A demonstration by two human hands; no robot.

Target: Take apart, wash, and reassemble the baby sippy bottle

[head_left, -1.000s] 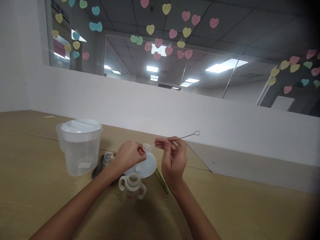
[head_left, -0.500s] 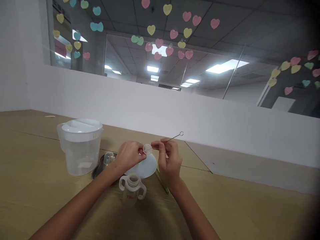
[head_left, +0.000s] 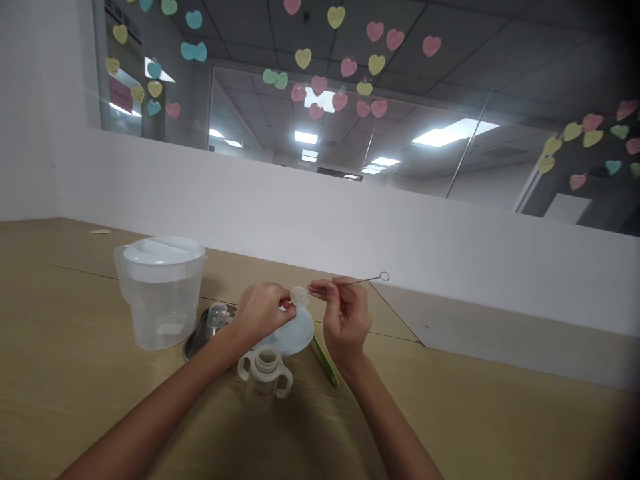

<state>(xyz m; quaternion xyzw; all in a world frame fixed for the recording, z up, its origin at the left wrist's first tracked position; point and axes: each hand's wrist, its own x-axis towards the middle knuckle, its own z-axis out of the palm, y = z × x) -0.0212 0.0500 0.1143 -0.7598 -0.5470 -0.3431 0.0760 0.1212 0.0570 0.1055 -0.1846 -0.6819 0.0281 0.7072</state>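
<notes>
Translucent round piece [head_left: 299,297], small and thin-looking, sits at the fingertips of the left hand [head_left: 260,310], above a smooth pale plate [head_left: 301,331]. Thumb and forefinger pinch its edge, and the other fingers curl inward. Facing it, the right hand [head_left: 350,321] grips a slender metal wire tool [head_left: 369,280] between thumb and fingers, palm partly turned up. Its far end bends into a little ring; the near end reaches the round piece, though whether it passes through I cannot tell.

Below the hands stands a cloudy plastic bottle [head_left: 261,392], its threaded neck uncovered and a curved handle on each side. Beside the plate, under the right hand, lies a long, narrow green item [head_left: 326,363]. Left of the plate, a clear domed cup [head_left: 217,315] rests on a dark, shiny tray [head_left: 194,341], next to a frosted plastic pitcher [head_left: 163,310] with a ridged white lid. Everything stands on a tan tabletop [head_left: 480,420] with faint sheen.
</notes>
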